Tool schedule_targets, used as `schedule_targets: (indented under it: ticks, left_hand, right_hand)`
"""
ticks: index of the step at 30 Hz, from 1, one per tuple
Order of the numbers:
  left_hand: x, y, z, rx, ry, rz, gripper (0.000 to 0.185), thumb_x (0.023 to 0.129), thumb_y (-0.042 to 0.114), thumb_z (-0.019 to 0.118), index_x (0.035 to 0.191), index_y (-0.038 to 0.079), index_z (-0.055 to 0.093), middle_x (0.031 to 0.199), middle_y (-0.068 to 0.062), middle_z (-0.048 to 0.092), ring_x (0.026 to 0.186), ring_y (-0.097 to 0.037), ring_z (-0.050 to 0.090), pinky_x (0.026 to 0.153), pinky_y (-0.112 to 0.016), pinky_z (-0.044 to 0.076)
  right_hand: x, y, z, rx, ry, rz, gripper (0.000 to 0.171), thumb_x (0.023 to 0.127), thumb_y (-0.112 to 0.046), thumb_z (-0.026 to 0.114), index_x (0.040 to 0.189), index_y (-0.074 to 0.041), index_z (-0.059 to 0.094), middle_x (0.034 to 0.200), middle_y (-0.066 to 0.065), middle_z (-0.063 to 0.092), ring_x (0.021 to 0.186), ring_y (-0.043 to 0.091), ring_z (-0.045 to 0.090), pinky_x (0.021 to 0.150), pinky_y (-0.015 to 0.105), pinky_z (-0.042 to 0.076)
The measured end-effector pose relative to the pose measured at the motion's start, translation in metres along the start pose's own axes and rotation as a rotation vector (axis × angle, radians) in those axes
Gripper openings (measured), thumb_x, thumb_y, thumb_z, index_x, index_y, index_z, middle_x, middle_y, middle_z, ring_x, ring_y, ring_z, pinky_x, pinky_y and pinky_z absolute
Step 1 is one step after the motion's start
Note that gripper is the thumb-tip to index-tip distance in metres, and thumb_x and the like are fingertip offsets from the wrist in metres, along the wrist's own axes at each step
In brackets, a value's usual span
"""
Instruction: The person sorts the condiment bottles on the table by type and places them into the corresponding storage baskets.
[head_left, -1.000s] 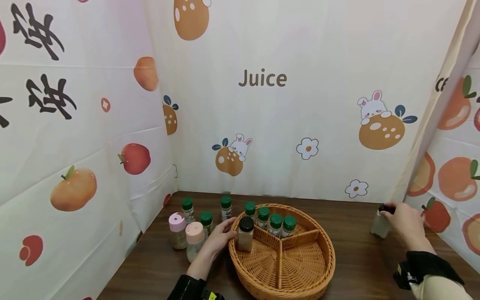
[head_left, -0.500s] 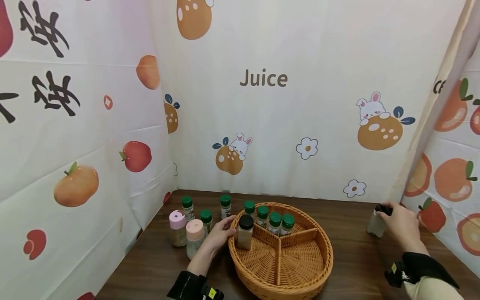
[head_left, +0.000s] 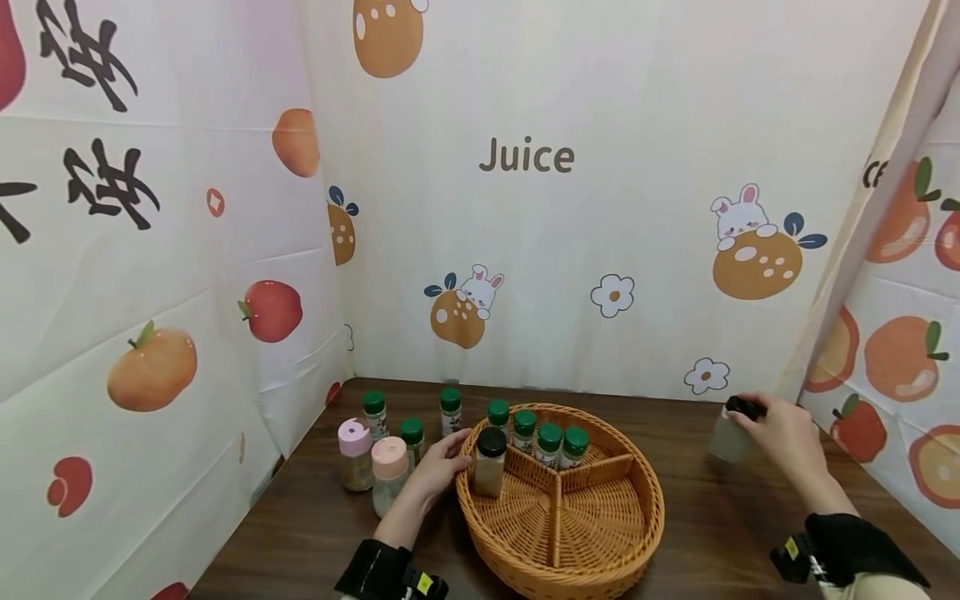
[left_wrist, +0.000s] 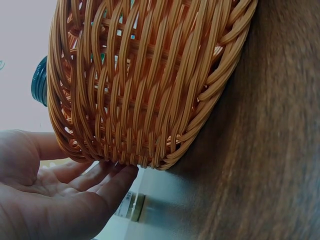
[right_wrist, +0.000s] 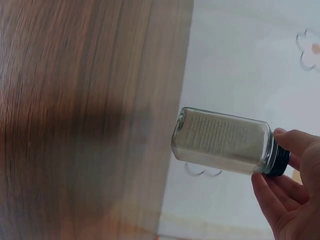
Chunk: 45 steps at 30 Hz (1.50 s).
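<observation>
My right hand [head_left: 787, 437] pinches the black cap of a square glass spice jar [right_wrist: 222, 140] between thumb and fingers. Pale contents and fine print show through its side; it hangs over the table at the right, tilted. At the left rim of the round wicker basket [head_left: 558, 521], my left hand [head_left: 435, 471] rests its fingers and thumb against the weave; the left wrist view shows the fingers [left_wrist: 122, 180] fairly straight against the outer wall. Just inside that rim stands another black-capped jar [head_left: 489, 471]. Several green-capped jars [head_left: 549, 446] fill the rear compartment.
Left of the basket stand a purple-capped jar [head_left: 356, 458], a peach-capped jar [head_left: 390, 475] and several green-capped jars [head_left: 412, 437]. Dividers [head_left: 557, 525] split the basket into three. Printed cloth [head_left: 555, 250] closes off the back and sides of the dark wooden table [head_left: 712, 533].
My right hand has carried the black-capped spice jar leftward and a little upward from its spot near the right cloth. My left hand keeps its place at the basket rim.
</observation>
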<state>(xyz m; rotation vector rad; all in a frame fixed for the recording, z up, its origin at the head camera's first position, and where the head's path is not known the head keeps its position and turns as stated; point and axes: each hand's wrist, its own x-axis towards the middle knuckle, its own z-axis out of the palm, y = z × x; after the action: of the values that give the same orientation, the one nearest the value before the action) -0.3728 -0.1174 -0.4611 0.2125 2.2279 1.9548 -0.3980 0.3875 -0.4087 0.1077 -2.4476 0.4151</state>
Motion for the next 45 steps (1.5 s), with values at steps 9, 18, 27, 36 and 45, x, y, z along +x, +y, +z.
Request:
schedule_targets:
  ticks: [9, 18, 27, 36, 45]
  left_hand:
    - [0.001, 0.001, 0.001, 0.004, 0.001, 0.001, 0.054, 0.101, -0.001, 0.046, 0.153, -0.005, 0.031, 0.154, -0.032, 0.036, 0.143, -0.046, 0.036, 0.113, -0.056, 0.039]
    - [0.000, 0.003, 0.000, 0.006, -0.010, 0.008, 0.053, 0.102, 0.000, 0.046, 0.153, -0.004, 0.031, 0.155, -0.032, 0.035, 0.143, -0.046, 0.035, 0.113, -0.055, 0.039]
    - [-0.001, 0.000, -0.002, -0.002, -0.012, 0.029, 0.054, 0.102, -0.001, 0.045, 0.153, -0.005, 0.030, 0.155, -0.032, 0.034, 0.142, -0.046, 0.037, 0.109, -0.050, 0.045]
    - [-0.002, -0.001, -0.003, -0.014, -0.019, 0.023, 0.055, 0.102, 0.000, 0.046, 0.154, -0.005, 0.028, 0.156, -0.032, 0.031, 0.143, -0.046, 0.036, 0.109, -0.051, 0.044]
    - [-0.004, 0.001, -0.001, -0.007, -0.026, 0.019, 0.054, 0.103, 0.000, 0.045, 0.154, -0.004, 0.028, 0.156, -0.031, 0.031, 0.143, -0.046, 0.036, 0.109, -0.051, 0.044]
  right_hand:
    - [-0.001, -0.037, -0.011, 0.041, 0.015, -0.090, 0.037, 0.082, -0.019, 0.081, 0.112, 0.000, 0.071, 0.096, 0.030, 0.070, 0.076, 0.042, 0.067, 0.056, 0.053, 0.050]
    - [-0.005, -0.065, -0.024, 0.109, 0.045, -0.154, 0.035, 0.081, -0.020, 0.083, 0.112, -0.007, 0.073, 0.096, 0.023, 0.073, 0.074, 0.034, 0.070, 0.052, 0.032, 0.049]
    - [-0.012, -0.111, -0.035, 0.270, 0.061, -0.214, 0.032, 0.080, -0.013, 0.084, 0.110, -0.006, 0.074, 0.099, 0.020, 0.072, 0.080, -0.020, 0.053, 0.060, 0.003, 0.046]
    - [-0.018, -0.156, -0.039, 0.424, 0.032, -0.274, 0.029, 0.080, -0.003, 0.081, 0.108, -0.004, 0.073, 0.096, 0.012, 0.072, 0.089, -0.018, 0.055, 0.068, 0.005, 0.052]
    - [-0.029, -0.192, -0.032, 0.514, -0.063, -0.301, 0.031, 0.082, -0.004, 0.080, 0.111, -0.008, 0.071, 0.103, 0.007, 0.072, 0.093, -0.006, 0.065, 0.073, 0.016, 0.058]
